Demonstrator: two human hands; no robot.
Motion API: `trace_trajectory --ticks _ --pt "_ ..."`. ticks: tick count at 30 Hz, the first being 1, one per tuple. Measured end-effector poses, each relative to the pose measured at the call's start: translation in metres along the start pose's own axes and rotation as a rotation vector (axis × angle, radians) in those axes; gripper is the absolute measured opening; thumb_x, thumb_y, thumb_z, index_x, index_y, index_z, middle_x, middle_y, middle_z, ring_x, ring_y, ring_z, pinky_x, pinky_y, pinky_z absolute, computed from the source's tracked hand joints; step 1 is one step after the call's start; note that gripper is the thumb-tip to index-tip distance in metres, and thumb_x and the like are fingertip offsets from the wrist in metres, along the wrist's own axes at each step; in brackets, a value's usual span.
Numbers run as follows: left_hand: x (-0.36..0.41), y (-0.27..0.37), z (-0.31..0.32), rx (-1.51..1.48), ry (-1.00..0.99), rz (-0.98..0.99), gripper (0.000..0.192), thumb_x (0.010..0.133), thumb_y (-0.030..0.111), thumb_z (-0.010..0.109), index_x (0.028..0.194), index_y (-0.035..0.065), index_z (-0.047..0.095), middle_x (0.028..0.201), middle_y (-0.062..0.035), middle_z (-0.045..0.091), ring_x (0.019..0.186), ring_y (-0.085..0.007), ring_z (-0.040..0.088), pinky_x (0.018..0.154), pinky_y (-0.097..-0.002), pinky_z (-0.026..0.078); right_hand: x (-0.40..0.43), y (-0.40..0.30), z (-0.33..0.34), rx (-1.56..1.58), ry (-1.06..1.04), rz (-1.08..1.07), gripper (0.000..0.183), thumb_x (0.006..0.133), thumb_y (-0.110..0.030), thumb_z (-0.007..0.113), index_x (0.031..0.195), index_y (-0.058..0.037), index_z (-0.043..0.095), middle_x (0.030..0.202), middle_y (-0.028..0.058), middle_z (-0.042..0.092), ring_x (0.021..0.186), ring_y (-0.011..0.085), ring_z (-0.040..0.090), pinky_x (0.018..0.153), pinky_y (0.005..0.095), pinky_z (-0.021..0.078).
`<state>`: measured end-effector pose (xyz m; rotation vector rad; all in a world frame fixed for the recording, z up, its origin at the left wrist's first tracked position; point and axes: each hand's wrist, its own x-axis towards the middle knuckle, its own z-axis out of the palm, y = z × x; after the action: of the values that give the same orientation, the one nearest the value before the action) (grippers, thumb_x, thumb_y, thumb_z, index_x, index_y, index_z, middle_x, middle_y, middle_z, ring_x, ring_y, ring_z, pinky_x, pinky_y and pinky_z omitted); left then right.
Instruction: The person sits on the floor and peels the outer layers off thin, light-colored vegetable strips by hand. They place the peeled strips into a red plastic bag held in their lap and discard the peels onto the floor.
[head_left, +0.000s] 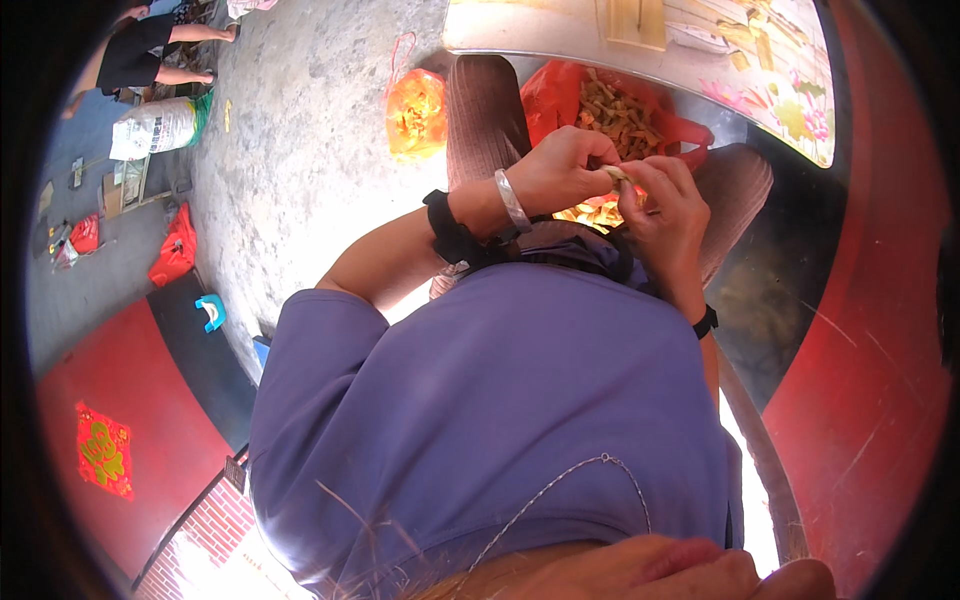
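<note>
Between my fingertips is a small pale, twisted or folded strip (616, 174); what it is made of I cannot tell. My left hand (564, 166), with a silver bangle on the wrist, pinches one side of it. From the other side, the thumb and fingers of my right hand (671, 210) grip it. Just beyond the hands, between my knees, an open red plastic bag (551, 101) holds many small brownish folded pieces (619, 120). More yellowish pieces (592, 214) show beneath my hands, partly hidden by them.
A low table with a printed top (675, 45) stands ahead, wood-coloured pieces on it. On the concrete floor (300, 150) sits a tied red bag (416, 112) of yellowish pieces. A red and black wall (877, 300) runs along the right. Another person (142, 52) is far left, near a white sack (154, 127).
</note>
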<state>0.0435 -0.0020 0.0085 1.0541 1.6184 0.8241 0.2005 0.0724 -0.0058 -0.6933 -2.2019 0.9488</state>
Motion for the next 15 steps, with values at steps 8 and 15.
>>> trace_trajectory --ticks 8,15 --pt "0.003 0.009 0.008 0.664 0.671 0.699 0.019 0.067 0.008 0.071 0.081 0.0065 0.058 0.073 -0.0042 0.057 0.065 -0.0208 0.056 0.059 -0.0289 0.046 -0.010 0.019 0.005 0.771 -0.215 0.573 0.010 0.082 -0.003 0.059 0.092 -0.0012 0.061 0.083 -0.0004 0.056 0.065 0.0066 0.052 0.055 0.0204 0.0395" --pt "0.010 -0.011 0.020 0.263 0.603 0.543 0.011 0.073 0.004 0.069 0.080 0.0034 0.060 0.072 -0.0080 0.058 0.061 -0.0226 0.058 0.055 -0.0299 0.047 -0.008 0.022 0.002 1.041 -0.166 0.676 0.011 0.084 -0.002 0.058 0.094 0.0018 0.062 0.084 -0.0019 0.054 0.060 0.0025 0.042 0.054 0.0190 0.0350"
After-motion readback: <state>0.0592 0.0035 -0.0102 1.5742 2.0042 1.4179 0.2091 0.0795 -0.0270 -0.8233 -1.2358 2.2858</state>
